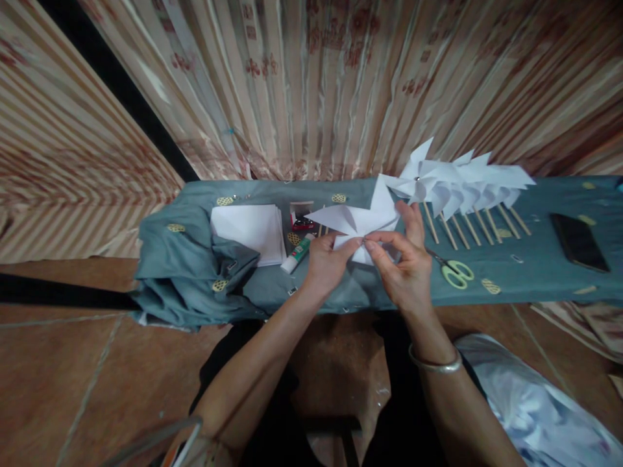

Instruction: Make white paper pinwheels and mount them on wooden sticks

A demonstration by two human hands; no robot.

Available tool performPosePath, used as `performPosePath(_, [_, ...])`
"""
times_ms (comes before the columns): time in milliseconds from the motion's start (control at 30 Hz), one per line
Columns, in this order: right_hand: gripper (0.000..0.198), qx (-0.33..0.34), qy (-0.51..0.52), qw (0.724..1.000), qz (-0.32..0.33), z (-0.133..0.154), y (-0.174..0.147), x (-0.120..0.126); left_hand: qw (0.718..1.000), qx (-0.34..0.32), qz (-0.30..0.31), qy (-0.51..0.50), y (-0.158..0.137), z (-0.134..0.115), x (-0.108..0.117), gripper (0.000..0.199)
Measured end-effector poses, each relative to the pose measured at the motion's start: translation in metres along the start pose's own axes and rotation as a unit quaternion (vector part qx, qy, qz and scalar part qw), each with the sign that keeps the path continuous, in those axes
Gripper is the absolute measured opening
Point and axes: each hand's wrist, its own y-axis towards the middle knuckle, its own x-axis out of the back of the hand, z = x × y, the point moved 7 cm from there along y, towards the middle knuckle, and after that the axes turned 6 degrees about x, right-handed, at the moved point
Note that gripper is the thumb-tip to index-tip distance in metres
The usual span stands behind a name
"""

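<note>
A white paper pinwheel with folded, pointed blades is held above the cloth in front of me. My left hand grips its near side, thumb pressed close to the centre. At that centre the thumb and forefinger of my right hand pinch together on a tiny pin-like piece, mostly covered by the fingertips; the other fingers are raised. Beyond and to the right, several finished pinwheels lie overlapped in a row, their wooden sticks pointing towards me.
Left of my hands lie a stack of white paper, a glue stick and a small red box of dark pieces. Green-handled scissors and a black phone lie right. Curtains hang behind the cloth-covered table.
</note>
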Motion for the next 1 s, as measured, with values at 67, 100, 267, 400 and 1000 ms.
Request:
performPosePath(67, [0.013, -0.005, 0.008, 1.000, 0.000, -0.001, 0.000, 0.000, 1.000, -0.003, 0.000, 0.005, 0.000, 0.000, 0.000, 0.013])
performPosePath(100, [0.012, -0.008, 0.010, 1.000, 0.000, -0.001, 0.000, 0.000, 1.000, -0.004, 0.000, 0.006, 0.000, 0.000, 0.000, 0.013])
performPosePath(267, [0.012, -0.022, 0.021, 1.000, 0.004, -0.003, 0.000, 0.000, 1.000, -0.007, 0.000, 0.022, 0.001, 0.000, 0.000, 0.012])
performPosePath(400, [0.011, -0.029, 0.026, 0.999, 0.011, -0.002, -0.001, -0.001, 0.999, -0.017, -0.001, 0.044, 0.001, -0.002, 0.001, 0.013])
performPosePath(1000, [0.018, -0.073, 0.062, 0.995, 0.020, -0.013, -0.004, -0.012, 0.994, -0.028, 0.043, 0.096, 0.001, 0.002, 0.009, 0.031])
